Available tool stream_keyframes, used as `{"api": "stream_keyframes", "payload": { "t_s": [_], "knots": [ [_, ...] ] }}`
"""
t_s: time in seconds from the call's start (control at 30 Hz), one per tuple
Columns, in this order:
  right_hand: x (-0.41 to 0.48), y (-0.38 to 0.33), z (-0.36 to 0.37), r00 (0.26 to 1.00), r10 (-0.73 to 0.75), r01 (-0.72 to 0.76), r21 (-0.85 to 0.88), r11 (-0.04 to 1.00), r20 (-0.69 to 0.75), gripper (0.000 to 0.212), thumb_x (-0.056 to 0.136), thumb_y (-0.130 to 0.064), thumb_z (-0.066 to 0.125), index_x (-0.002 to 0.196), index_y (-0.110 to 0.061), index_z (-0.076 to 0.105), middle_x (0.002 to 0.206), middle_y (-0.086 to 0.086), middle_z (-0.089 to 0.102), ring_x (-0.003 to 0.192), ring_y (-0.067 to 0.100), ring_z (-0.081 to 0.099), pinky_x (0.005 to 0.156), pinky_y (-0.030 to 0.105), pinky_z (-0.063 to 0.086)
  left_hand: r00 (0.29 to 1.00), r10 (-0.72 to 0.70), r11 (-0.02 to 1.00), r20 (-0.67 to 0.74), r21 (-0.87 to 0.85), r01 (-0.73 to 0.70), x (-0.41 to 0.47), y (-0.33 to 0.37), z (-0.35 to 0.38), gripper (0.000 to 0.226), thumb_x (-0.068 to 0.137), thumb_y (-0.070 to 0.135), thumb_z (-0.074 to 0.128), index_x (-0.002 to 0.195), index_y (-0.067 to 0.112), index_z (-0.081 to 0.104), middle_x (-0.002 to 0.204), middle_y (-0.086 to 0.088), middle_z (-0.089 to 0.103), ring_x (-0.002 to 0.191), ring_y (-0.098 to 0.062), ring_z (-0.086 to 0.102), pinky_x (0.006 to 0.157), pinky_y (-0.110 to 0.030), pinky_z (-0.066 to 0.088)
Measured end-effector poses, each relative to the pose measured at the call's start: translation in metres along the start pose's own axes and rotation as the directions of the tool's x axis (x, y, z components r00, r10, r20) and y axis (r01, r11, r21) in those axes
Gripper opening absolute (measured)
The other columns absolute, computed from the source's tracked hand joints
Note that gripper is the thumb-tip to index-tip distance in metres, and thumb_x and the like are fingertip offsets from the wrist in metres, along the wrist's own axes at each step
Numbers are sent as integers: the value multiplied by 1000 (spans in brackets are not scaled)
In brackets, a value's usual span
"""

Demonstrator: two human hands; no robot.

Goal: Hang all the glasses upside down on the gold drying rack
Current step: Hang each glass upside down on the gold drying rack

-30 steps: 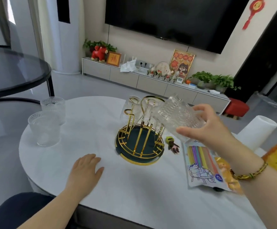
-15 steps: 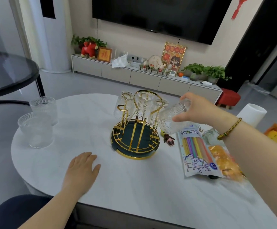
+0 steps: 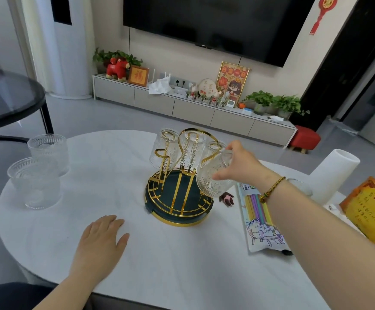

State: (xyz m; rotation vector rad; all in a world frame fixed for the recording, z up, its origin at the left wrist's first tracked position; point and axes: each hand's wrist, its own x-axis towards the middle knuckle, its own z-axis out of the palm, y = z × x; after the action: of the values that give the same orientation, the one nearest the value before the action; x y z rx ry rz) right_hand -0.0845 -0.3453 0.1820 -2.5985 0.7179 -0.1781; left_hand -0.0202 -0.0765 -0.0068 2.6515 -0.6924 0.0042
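The white oval marble table [image 3: 182, 265] fills the lower frame. At centre stands the gold wire drying rack [image 3: 178, 186] – two clear glasses already inverted on it. The right hand [image 3: 238, 166] pinches a ribbed clear glass [image 3: 215, 177], mouth down, at the rack's right edge (whether it sits on a prong is unclear). The left hand [image 3: 99, 242] lies flat, fingers together. Two upright ribbed glasses [image 3: 39, 171] wait at left.

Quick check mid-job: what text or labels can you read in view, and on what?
"福" on the small framed picture on the cabinet.
"百" on the straw packet; the rest is hidden by the arm.
Yellow box: large characters, too blurred to read.
Gold-framed poster: characters too small.
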Motion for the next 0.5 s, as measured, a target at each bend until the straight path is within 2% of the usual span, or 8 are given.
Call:
{"api": "stream_keyframes", "payload": {
  "t_s": [0.13,0.33,0.5],
  "knots": [
    [2,0,10,995,-66,64,-31,997,-72,79,60,-31,78,125,-17,34,130,10,43,121,27,34,93,40,38,1000,-7,1000,4,14,7,1,2,-1,45,92,41,33,134,24,32,147,3,31,137,-15,22,115,-31,15],
    [2,3,24,997,-28,31,33,999,-78,86,60,-31,78,129,-15,30,134,8,43,123,27,35,96,41,38,1000,-9,1000,4,18,9,0,3,-2,46,92,41,33,134,23,31,148,3,30,138,-15,21,115,-31,14],
    [6,2,27,997,8,-8,-1,1000,-71,87,60,-34,78,129,-14,30,132,11,43,122,28,36,96,41,39,1000,-11,1000,1,23,11,0,2,-2,46,92,41,32,135,24,30,148,3,29,138,-15,20,115,-31,14]
  ]
}}
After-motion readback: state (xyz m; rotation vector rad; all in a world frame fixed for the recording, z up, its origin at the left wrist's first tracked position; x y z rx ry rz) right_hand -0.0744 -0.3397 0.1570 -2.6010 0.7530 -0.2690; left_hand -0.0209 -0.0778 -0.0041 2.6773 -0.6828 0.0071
